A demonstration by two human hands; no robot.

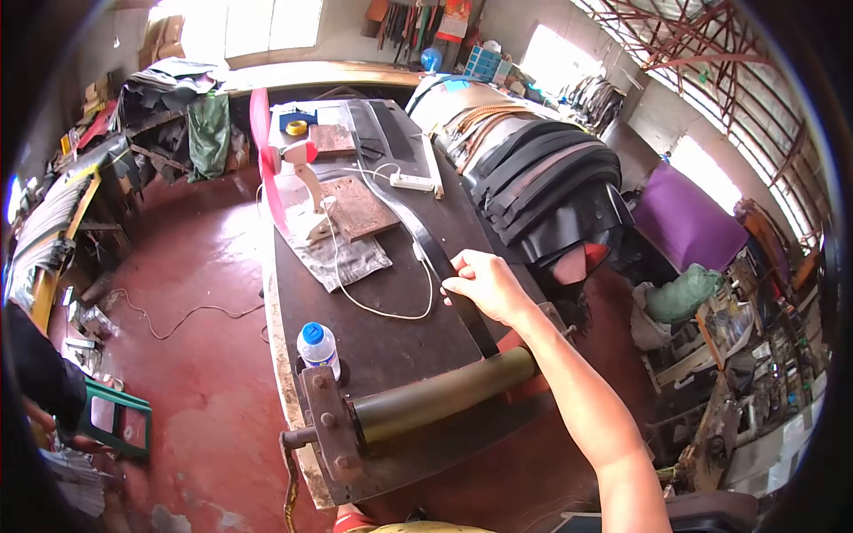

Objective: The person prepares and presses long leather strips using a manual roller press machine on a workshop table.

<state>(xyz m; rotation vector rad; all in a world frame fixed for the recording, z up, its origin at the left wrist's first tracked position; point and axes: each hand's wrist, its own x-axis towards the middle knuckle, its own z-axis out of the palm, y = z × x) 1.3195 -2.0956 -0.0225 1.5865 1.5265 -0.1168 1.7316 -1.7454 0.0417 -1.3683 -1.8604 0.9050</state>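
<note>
My right hand (487, 286) reaches over the dark table (391, 342), fingers closed on a long black strip (471, 324). From the fingers the strip runs down to the metal roller (444, 398) at the table's near end. Its other part stretches back along the table toward the far end. A rusty bracket (330, 426) carries the roller's left end, and a bottle with a blue cap (317, 345) stands just behind that bracket. My left hand is out of the picture.
A pink-and-white fan (306, 182) stands on grey cloth, beside brown boards (358, 209). A white cable loops toward a power strip (411, 182). Black sheets (542, 182) are piled to the right. At the lower left a person holds a green-framed object (115, 419).
</note>
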